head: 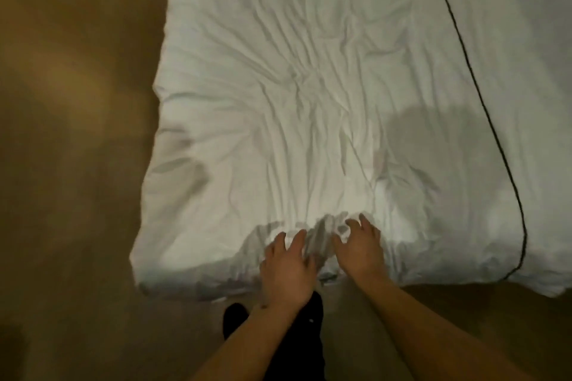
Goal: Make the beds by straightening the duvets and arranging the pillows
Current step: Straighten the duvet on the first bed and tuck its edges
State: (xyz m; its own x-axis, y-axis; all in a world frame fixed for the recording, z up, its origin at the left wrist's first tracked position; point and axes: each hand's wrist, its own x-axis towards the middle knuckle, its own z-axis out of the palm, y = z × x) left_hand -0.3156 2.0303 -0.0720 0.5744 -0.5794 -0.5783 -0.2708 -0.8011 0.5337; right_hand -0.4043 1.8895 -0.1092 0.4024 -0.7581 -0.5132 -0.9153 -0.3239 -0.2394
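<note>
A white, creased duvet (309, 102) lies spread over the bed, its near edge just in front of me. My left hand (286, 269) rests on that near edge with the fingers spread. My right hand (360, 247) lies beside it on the duvet, fingers apart and slightly bent. Between the two hands a small ridge of fabric (323, 235) is bunched up. No pillow is in view.
A thin dark line (483, 102) runs down the right side of the duvet and curves to the near edge; more white bedding (544, 71) lies beyond it. Brown carpet (71, 164) covers the floor left of the bed and in front of it. My dark-clad leg and foot (235, 318) stand at the bed's foot.
</note>
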